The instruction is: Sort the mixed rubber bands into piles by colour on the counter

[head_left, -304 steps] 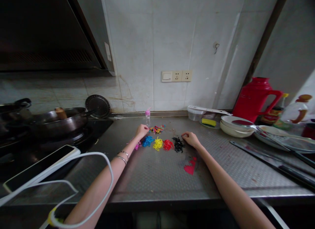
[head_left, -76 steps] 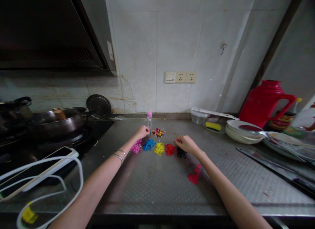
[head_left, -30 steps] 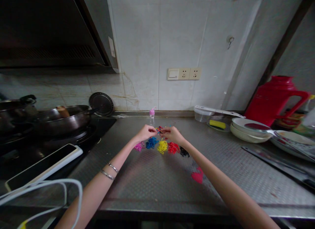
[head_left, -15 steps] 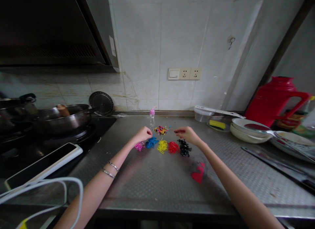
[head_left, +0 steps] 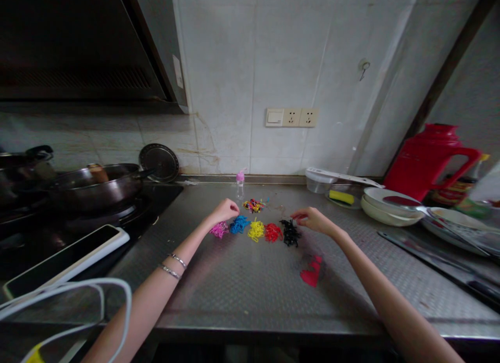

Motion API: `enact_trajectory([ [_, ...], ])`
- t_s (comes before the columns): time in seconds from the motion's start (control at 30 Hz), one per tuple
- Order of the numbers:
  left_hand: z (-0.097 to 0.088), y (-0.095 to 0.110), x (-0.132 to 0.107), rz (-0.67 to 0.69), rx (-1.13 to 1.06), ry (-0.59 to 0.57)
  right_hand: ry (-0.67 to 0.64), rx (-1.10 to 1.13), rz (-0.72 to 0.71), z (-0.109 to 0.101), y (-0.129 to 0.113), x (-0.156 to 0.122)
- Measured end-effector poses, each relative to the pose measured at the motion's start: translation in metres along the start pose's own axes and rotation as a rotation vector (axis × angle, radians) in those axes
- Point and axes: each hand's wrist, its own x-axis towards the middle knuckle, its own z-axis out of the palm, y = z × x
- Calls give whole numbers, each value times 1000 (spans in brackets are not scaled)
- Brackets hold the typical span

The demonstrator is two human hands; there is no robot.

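Small heaps of tiny rubber bands lie in a row on the steel counter [head_left: 250, 285]: pink [head_left: 219, 229], blue [head_left: 238, 225], yellow [head_left: 256, 229], red [head_left: 273, 232] and black [head_left: 291, 232]. Behind them is a mixed-colour heap [head_left: 253, 204]. My left hand [head_left: 225, 210] is curled shut just above the pink and blue heaps, near the mixed one. To the right of the black heap hovers my right hand [head_left: 313, 219], fingers pinched together; what they hold is too small to name.
A small clear bottle with a pink cap [head_left: 239, 183] stands behind the heaps. A red scrap [head_left: 311, 274] lies nearer me. Left: a wok [head_left: 94, 183] on the stove, a phone [head_left: 62, 259] and white cable [head_left: 70, 300]. Right: bowls [head_left: 385, 204], a sponge [head_left: 341, 197], a red jug [head_left: 429, 160].
My right hand went from the mixed heap, where it met my left hand a second ago, rightward to beside the black heap. My left hand has barely shifted.
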Motion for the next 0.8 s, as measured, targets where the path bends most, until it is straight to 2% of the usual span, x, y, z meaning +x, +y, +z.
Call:
enact_trajectory([
  [0.2, -7, 1, 1, -42, -61, 99, 26, -11, 10, -3, 5, 4],
  [0.4, -12, -5, 5, -117, -165, 231, 101, 2, -23, -2, -10, 27],
  [0.63, -15, -16, 5, -204, -231, 248, 228, -1, 54, 28, -27, 69],
  [0.8, -16, -23, 4, -257, -264, 283, 135, -145, -35, 50, -41, 92],
])
